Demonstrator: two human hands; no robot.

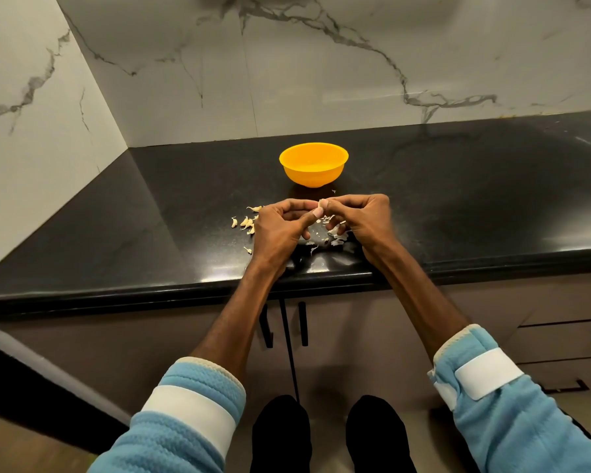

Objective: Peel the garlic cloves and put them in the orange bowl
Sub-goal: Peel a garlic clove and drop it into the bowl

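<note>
An orange bowl (314, 164) stands on the black counter, just beyond my hands. My left hand (280, 227) and my right hand (359, 216) meet above the counter, and their fingertips pinch one pale garlic clove (321, 203) between them. Several unpeeled cloves (246, 221) lie on the counter to the left of my left hand. Bits of papery peel (335, 238) are scattered under and between my hands. What lies inside the bowl cannot be made out.
The black counter (458, 199) runs into a corner with marble walls at the back and left. Its front edge is just below my wrists. Cabinet doors with dark handles (302, 324) are underneath.
</note>
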